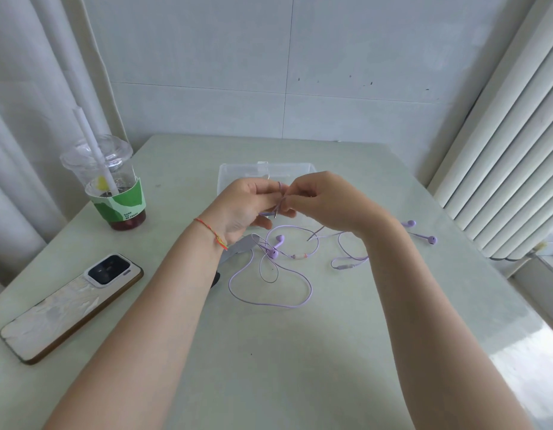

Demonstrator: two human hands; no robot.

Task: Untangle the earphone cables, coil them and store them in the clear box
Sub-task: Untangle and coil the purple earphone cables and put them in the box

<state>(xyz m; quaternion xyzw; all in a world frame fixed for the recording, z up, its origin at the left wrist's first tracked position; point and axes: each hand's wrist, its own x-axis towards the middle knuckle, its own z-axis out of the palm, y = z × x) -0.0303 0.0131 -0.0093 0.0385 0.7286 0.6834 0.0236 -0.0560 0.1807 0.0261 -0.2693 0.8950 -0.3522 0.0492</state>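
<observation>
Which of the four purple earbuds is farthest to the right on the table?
The earbud nearest the blinds, just right of the right forearm. Another earbud sits up-left of it; the other two lie mid-table, below the left hand.

near side of the clear box (234, 170) hidden behind both hands, purple cable (279, 197) between the fingertips too blurred to trace, grey object (242, 248) mostly under the left wrist, sleeve print on the iced drink cup (118, 200) too small to read
</observation>
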